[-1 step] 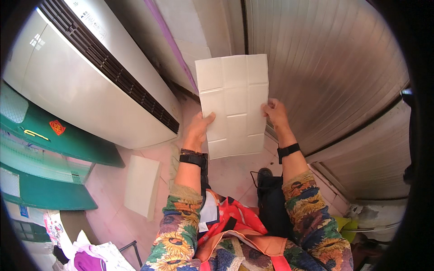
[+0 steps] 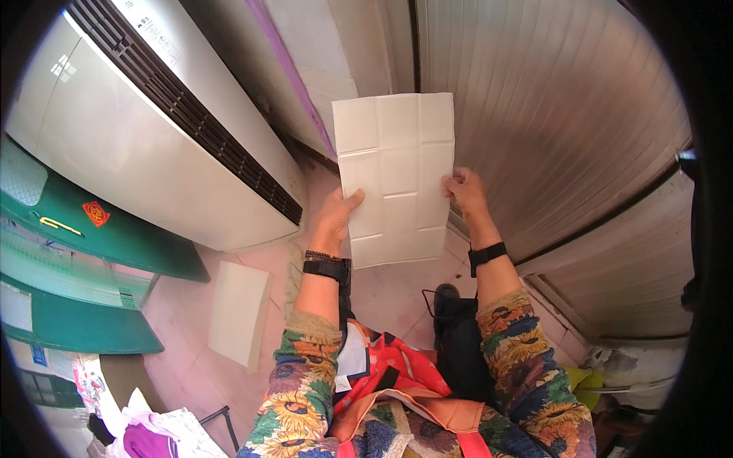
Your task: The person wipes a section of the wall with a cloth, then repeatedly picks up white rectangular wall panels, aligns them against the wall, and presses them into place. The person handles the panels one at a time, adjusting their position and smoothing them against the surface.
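Upright in front of me is a white rectangular cardboard sheet (image 2: 397,172), marked with pressed crease lines that divide it into panels. My left hand (image 2: 334,217) grips its left edge, thumb on the near face and fingers hidden behind. On the opposite edge, slightly higher, my right hand (image 2: 464,189) pinches the sheet between thumb and bent fingers. Below and to the left, another white flat piece (image 2: 240,314) lies on the pink tiled floor, apart from both hands.
A tall white floor-standing air conditioner (image 2: 175,145) leans into view at the left. Green cabinet-like panels (image 2: 84,320) stand below it. Ribbed translucent panels (image 2: 550,114) line the right side. White and purple cloth (image 2: 164,435) is at the lower left, beside a thin black frame (image 2: 221,416).
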{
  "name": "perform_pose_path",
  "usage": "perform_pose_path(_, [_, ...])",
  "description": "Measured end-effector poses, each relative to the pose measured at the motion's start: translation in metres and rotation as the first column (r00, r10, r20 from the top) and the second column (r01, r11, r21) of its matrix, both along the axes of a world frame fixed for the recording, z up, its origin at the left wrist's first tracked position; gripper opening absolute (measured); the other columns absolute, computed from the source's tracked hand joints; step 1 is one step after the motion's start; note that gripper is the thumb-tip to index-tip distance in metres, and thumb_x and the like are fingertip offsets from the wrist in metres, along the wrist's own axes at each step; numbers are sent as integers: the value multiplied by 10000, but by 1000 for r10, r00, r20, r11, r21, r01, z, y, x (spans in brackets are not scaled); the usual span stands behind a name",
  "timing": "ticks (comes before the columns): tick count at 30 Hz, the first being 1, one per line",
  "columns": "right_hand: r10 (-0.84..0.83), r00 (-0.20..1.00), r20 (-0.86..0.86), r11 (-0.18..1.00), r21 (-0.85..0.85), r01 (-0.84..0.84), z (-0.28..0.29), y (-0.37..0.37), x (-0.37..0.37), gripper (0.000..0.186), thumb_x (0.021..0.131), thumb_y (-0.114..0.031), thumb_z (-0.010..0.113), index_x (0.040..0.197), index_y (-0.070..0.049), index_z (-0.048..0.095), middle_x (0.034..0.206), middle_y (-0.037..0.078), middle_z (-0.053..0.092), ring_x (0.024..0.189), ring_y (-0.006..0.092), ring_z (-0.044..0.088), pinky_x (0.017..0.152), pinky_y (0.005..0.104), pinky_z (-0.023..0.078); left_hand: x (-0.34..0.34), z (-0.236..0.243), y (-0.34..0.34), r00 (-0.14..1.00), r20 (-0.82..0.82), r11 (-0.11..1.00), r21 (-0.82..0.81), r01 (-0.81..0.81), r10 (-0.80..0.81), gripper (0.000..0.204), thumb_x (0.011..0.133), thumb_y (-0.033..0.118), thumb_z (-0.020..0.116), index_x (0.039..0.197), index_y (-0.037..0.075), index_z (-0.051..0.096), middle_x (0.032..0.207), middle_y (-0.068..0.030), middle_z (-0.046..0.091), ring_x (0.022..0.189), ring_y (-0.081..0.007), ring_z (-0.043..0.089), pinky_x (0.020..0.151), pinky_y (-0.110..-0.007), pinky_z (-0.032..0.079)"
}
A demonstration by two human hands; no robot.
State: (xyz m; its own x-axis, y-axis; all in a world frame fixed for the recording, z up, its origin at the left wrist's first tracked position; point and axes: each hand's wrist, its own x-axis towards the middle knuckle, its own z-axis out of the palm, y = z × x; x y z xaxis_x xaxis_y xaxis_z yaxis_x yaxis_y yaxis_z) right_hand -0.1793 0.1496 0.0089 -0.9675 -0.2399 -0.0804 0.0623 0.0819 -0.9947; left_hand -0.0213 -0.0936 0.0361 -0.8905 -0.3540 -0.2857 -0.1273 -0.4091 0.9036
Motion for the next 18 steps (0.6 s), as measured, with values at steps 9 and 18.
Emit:
perform_pose_path(9, [-35,996,79,991,134,25,-1,20,-4,227,852,-128,721,1005,27,658,732,27,646,612,94,578,523,246,433,-2,-11,30,973,203,946,-281,164,-108,356,901,172,724,1167,-53,649,1080,-118,697,934,-195,648,887,-312,481])
perform_pose_path(18, [-58,998,23,989,135,54,-21,11,-8,127,922,-102,622,964,16,642,771,64,658,659,110,602,573,270,471,-12,-35,26,966,254,817,-564,119,35,287,917,229,707,1050,-25,694,931,-60,695,808,-140,623,749,-289,474])
